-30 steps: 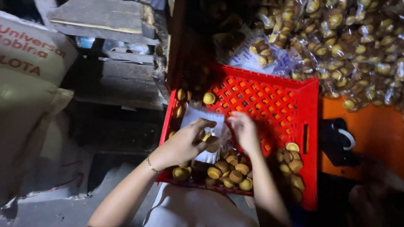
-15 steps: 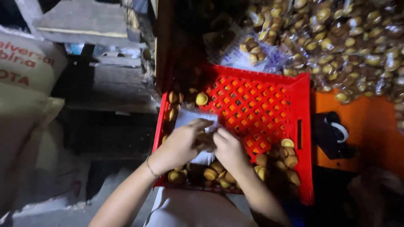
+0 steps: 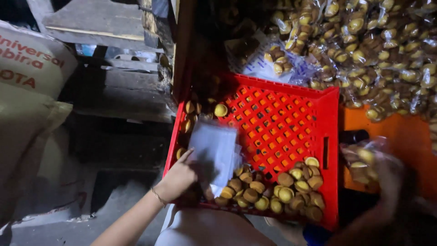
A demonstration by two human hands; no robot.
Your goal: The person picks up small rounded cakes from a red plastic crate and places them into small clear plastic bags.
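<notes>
Right hand [image 3: 391, 175] swung off crate [image 3: 330, 136], clutching filled bag [image 3: 362, 161]; left hand [image 3: 182, 175] pinches empty bags [image 3: 216, 150]. Keep stack pinned above cakes [image 3: 273, 189].

The right hand [image 3: 389, 175] has left the clear bags [image 3: 214, 152], now carrying a filled packet [image 3: 362, 161] rightward.

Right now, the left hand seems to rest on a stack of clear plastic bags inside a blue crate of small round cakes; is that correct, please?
Not quite: the crate is red, not blue, as the head view shows. The rest holds: the left hand rests on the stack of clear plastic bags inside it, beside the small round cakes.
</notes>
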